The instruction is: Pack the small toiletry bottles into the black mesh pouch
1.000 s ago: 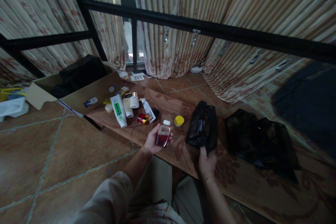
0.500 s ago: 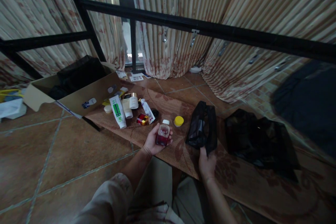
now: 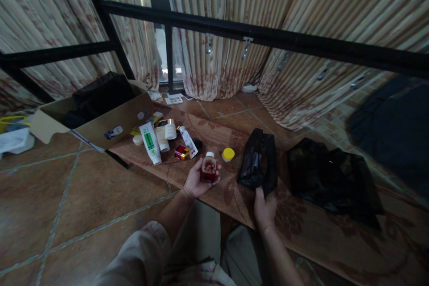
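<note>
My left hand (image 3: 196, 181) is closed round a small clear bottle (image 3: 208, 169) with a white cap and dark red liquid in its lower half, held nearly upright over a patterned brown mat (image 3: 231, 190). My right hand (image 3: 264, 208) grips the lower edge of a small black mesh bag (image 3: 258, 163) that stands on the mat. A yellow lid (image 3: 228, 154) lies between the bottle and the bag.
Tubes and jars (image 3: 164, 138) lie in a cluster at the mat's left end beside an open cardboard box (image 3: 100, 116). More black fabric (image 3: 331, 181) is heaped on the right. A black metal frame (image 3: 254, 33) and striped curtains stand behind.
My left hand has turned the bottle from lying flat in the palm to nearly upright. My right hand stays on the black bag.
</note>
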The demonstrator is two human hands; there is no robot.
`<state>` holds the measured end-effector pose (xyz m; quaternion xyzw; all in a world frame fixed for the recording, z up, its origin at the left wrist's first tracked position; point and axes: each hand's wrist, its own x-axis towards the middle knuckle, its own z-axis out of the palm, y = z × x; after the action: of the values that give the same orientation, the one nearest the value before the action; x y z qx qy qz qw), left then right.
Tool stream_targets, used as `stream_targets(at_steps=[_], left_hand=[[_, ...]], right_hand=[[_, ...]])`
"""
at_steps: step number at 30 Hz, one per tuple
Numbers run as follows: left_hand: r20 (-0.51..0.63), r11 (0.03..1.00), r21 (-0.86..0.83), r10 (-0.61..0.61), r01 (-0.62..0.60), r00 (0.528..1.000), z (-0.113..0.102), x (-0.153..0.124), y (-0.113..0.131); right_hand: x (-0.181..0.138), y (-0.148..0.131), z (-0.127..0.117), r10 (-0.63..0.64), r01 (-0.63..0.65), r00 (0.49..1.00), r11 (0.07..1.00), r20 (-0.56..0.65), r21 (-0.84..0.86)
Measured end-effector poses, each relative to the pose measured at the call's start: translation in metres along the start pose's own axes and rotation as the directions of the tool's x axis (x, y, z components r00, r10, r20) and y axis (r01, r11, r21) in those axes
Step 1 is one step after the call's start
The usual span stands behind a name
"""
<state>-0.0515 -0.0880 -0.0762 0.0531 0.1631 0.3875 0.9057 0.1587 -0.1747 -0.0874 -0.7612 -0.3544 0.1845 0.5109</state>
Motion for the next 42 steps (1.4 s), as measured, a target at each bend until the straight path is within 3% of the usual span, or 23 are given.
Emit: stream_targets(at_steps=[6, 23, 34, 42], left_hand=[[0.01, 1.0, -0.016, 0.002, -0.002, 1.0, -0.0037, 0.0024, 0.0006], [0.086, 0.993, 0.085, 0.07, -0.077, 0.994, 0.0039, -0.0069, -0.0037], [0.001, 1.0, -0.019, 0.019, -0.019, 1.0, 0.0011, 0.0019, 0.0011], [0.047, 0.993, 0.113, 0.023, -0.028, 0.999, 0.0048, -0.006, -0.003]], right_hand=[[0.0007, -0.0001, 0.0006, -0.043, 0.043, 0.999, 0.999, 0.004, 0.027], [0.0007, 0.0017, 0.0009, -0.016, 0.016, 1.0, 1.0, -0.002, 0.025], [0.0008, -0.0008, 0.0001, -0.037, 0.037, 0.999, 0.999, 0.006, 0.016], [0.0007, -0.0042, 0.0001, -0.058, 0.058, 0.998, 0.998, 0.008, 0.018]])
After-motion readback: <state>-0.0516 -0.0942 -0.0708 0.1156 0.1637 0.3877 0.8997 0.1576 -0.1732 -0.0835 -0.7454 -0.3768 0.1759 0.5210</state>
